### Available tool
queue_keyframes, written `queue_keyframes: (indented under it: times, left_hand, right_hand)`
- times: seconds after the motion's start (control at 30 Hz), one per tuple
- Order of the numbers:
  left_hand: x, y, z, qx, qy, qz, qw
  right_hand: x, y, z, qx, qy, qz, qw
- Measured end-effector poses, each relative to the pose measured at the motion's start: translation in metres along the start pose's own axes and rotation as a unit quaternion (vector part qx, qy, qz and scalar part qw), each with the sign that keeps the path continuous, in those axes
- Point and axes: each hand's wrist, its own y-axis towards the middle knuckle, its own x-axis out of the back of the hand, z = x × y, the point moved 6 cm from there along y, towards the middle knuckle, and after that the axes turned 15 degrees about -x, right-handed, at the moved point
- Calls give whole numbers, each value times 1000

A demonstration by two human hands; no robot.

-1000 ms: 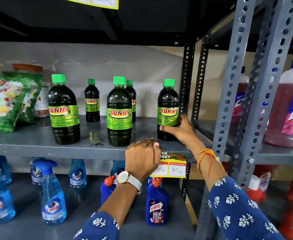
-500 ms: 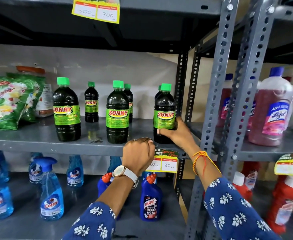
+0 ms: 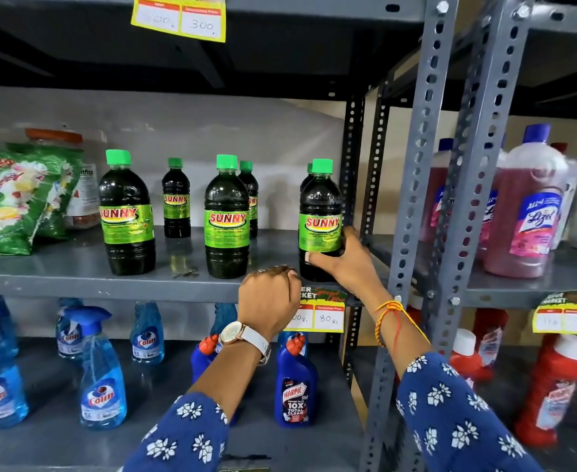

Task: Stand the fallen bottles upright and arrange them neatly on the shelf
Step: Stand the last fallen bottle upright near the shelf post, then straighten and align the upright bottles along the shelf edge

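Centrally, on the grey metal shelf (image 3: pixel 75 277), six dark green-capped Sunny bottles stand upright: three large ones along the front edge and three smaller ones behind them, the rightmost of these almost hidden. At the row's right end, close to the perforated upright (image 3: pixel 351 185), the person's right hand (image 3: pixel 343 264) wraps the lower body of the rightmost front bottle (image 3: pixel 319 212), thumb across the front below the label and fingers behind, the bottle's base on the shelf. Meanwhile the left hand (image 3: pixel 268 296) is curled into a loose fist, holding nothing, knuckles at the shelf lip just left of the yellow price tag (image 3: pixel 328 316).
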Motion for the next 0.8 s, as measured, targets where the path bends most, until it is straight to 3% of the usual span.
queue_keyframes:
  times: [0.27,0.47,0.57,0.63,0.73,0.8]
  left_hand:
    - [1,-1,-1,-7,-2,-2,1000]
    - [13,-3,-6,-14,-41,12,999]
    - [40,-17,6,3,-111,-82,990]
    - [70,-31,28,-5,-105,-194,975]
    - [110,-46,83,23,-14,-295,955]
    - [130,-49,132,102,27,-297,949]
  right_hand:
    - [1,-5,0,8,36,-15,999]
    - [11,-37,10,129,52,-166,976]
    - [-1,-67,31,257,8,-248,934]
    - [-24,-77,49,313,19,-232,921]
    - [-67,-66,71,243,43,-132,960]
    - [-94,-50,75,152,40,-89,983]
